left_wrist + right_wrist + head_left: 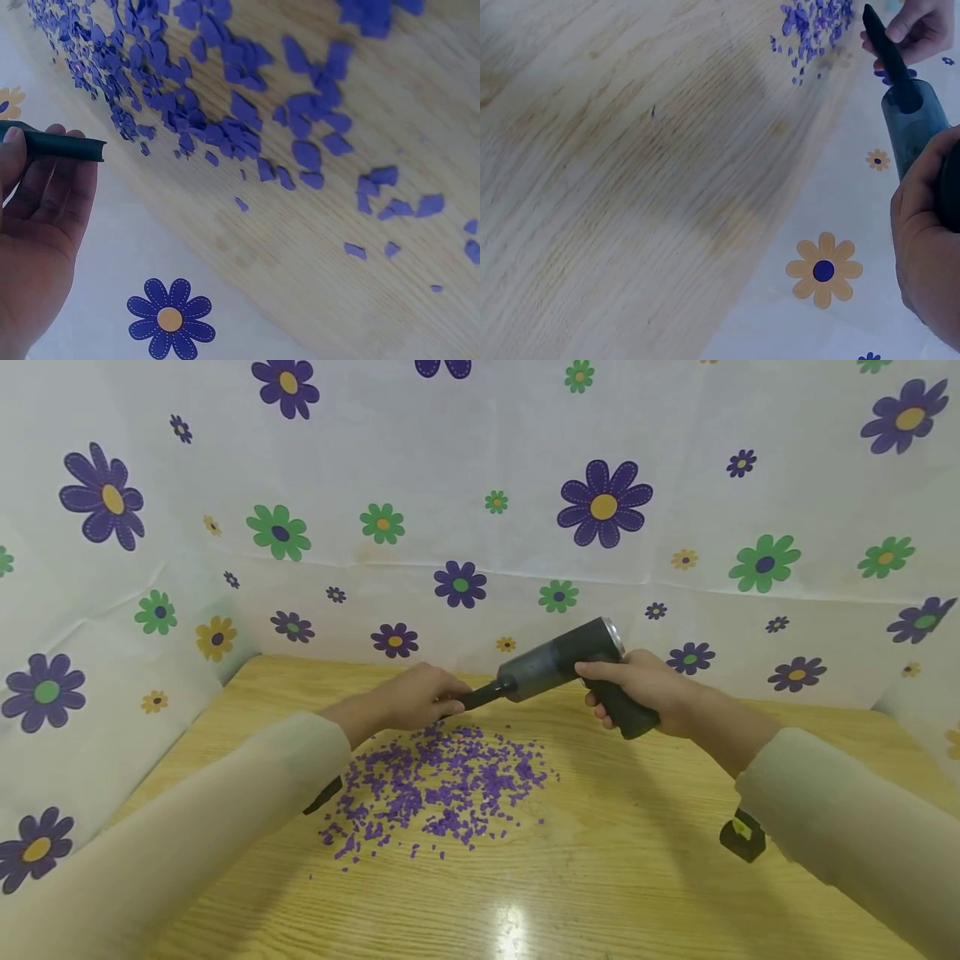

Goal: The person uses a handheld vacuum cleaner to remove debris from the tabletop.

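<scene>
A black handheld vacuum cleaner (551,658) with a smoky clear dust cup is held tilted above the table. My right hand (652,689) grips its handle, thumb along the top side. My left hand (420,697) holds the narrow nozzle (483,695) at the front. In the left wrist view, the nozzle's tip (94,150) sticks out past the left hand's fingers (75,187). Purple scraps (450,785) lie scattered below and in front of the nozzle. The dust cup (913,124) shows in the right wrist view, with no scraps visible in it.
The wooden table (615,877) backs onto a white cloth (495,460) printed with flowers, which also covers the sides. A black object with a yellow mark (742,837) shows by the right sleeve. Another dark piece (324,795) pokes out beneath the left sleeve.
</scene>
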Motion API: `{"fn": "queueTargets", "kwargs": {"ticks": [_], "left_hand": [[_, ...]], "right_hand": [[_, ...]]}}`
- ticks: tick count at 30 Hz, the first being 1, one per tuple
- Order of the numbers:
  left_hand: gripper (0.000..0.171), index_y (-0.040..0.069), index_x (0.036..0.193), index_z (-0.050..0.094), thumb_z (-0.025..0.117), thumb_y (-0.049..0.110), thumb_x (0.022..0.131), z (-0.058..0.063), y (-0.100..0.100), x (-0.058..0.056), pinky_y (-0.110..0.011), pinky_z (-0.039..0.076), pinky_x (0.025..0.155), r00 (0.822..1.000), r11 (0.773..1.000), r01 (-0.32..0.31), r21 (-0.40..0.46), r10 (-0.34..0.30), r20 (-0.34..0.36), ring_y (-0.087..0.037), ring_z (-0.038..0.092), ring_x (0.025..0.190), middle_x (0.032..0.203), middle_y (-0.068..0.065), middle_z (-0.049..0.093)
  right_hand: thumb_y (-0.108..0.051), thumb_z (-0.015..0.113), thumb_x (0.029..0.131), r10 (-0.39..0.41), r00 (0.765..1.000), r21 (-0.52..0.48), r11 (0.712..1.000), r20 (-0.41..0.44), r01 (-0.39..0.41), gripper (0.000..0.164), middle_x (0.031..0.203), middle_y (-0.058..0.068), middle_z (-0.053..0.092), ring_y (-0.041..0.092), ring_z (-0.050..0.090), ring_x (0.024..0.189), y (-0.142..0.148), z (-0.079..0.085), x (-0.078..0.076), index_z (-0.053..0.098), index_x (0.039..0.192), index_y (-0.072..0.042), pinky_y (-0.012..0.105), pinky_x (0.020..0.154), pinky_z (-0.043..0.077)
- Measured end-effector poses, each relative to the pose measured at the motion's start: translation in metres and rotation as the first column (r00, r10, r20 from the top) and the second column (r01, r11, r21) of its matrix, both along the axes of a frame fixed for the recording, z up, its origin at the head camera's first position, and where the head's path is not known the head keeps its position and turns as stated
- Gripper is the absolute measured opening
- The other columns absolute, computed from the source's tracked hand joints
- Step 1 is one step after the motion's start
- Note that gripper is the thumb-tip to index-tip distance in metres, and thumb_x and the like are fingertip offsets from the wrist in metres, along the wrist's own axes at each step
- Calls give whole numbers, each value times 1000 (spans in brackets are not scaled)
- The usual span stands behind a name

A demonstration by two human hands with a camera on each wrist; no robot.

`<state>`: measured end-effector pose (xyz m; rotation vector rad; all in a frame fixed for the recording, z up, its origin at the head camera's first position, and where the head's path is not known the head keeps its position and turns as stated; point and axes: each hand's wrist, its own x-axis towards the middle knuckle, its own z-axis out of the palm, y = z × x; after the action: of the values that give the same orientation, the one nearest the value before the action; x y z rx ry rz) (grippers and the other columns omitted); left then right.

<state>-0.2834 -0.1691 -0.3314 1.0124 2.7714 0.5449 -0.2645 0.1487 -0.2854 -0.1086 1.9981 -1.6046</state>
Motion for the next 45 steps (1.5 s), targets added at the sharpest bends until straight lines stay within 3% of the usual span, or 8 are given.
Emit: {"fn": "queueTargets", "kwargs": {"ticks": [10, 17, 23, 28, 34, 37, 42, 45], "left_hand": [[23, 6, 113, 73, 71, 16, 93, -3, 1, -1, -38, 57, 81, 1000, 1000, 7, 4, -7, 12, -11, 66, 77, 92, -3, 75], [7, 3, 98, 68, 67, 8, 93, 3, 11, 5, -37, 57, 77, 997, 989, -55, -137, 47, -64, -17, 61, 71, 82, -5, 69], [22, -1, 109, 63, 70, 2, 89, 9, 17, 13, -36, 60, 80, 986, 960, -67, -271, 22, -165, -24, 69, 84, 93, -11, 71], [23, 1, 109, 61, 71, 2, 88, 10, 17, 15, -35, 60, 78, 984, 967, -50, -251, 5, -177, -23, 69, 84, 94, -11, 71], [31, 1, 120, 58, 69, 4, 91, 15, 24, 17, -36, 59, 82, 990, 971, -65, -231, 34, -134, -22, 67, 86, 98, -11, 70], [40, -4, 129, 54, 67, 1, 92, 15, 29, 21, -35, 60, 84, 962, 951, -42, -306, -44, -270, -25, 70, 92, 105, -16, 70], [29, -9, 121, 59, 64, 3, 95, 9, 31, 29, -28, 61, 76, 838, 925, -48, -376, -168, -520, -24, 73, 85, 102, -19, 72], [29, -9, 119, 60, 66, 2, 93, 8, 32, 32, -28, 61, 73, 822, 926, -65, -372, -162, -547, -22, 73, 80, 97, -18, 73]], "right_hand": [[-32, 48, 104, -44, 989, -138, 988, 142, 63, 33, 82, 3, 54, 10, 56, 65, 1, 1, 5, 37, 120, -4, 22, 65, 55], [-24, 60, 100, -19, 998, -103, 994, 55, 25, 39, 80, 5, 58, 11, 57, 63, -1, -6, 9, 42, 124, 0, 23, 61, 54], [-20, 59, 100, -24, 999, -115, 993, 36, 28, 38, 83, 5, 57, 10, 57, 63, 3, -15, 13, 39, 124, 2, 22, 60, 54], [-18, 60, 99, 11, 998, -83, 996, -64, -17, 34, 83, 7, 58, 12, 57, 62, 10, -23, 13, 42, 116, 5, 25, 60, 55], [-16, 62, 98, 40, 969, -59, 997, -243, -56, 33, 81, 10, 59, 17, 59, 61, 24, -31, 14, 43, 114, 4, 32, 60, 58], [-15, 60, 100, 24, 970, -117, 992, -240, -54, 29, 79, 8, 59, 15, 59, 62, 28, -34, 14, 44, 113, 4, 30, 60, 58], [-18, 57, 101, 25, 981, -158, 986, -193, -57, 28, 79, 6, 58, 13, 58, 63, 31, -38, 16, 43, 112, 4, 27, 60, 56], [-18, 57, 101, 29, 980, -150, 987, -198, -60, 27, 78, 5, 58, 13, 57, 63, 31, -39, 16, 43, 111, 3, 27, 60, 56]]}}
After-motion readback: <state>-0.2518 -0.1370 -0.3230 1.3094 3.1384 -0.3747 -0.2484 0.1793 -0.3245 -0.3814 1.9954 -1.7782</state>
